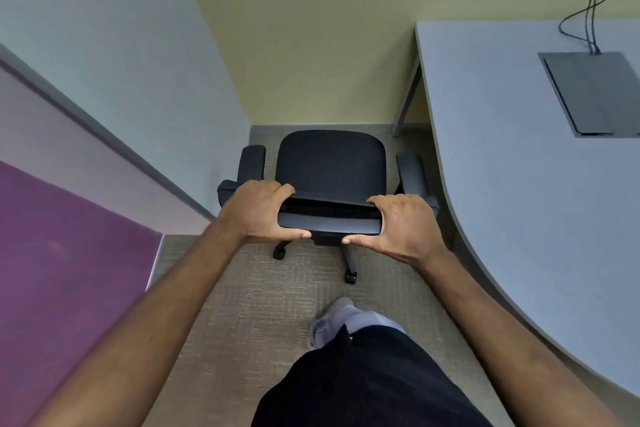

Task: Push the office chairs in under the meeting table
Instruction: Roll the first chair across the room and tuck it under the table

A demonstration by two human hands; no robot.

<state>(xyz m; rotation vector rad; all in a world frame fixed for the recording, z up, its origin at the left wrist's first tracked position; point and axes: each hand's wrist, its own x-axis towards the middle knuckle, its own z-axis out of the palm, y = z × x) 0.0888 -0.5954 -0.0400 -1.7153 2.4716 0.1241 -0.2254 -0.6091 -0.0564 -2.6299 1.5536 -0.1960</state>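
both hands, left hand [258,210] and right hand [401,224], clamp the chair [330,163] backrest beside the table [502,149]; likely rolls easily on casters.

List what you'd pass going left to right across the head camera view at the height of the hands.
Purple wall panel → left hand on the chair backrest → chair backrest → right hand on the backrest → meeting table.
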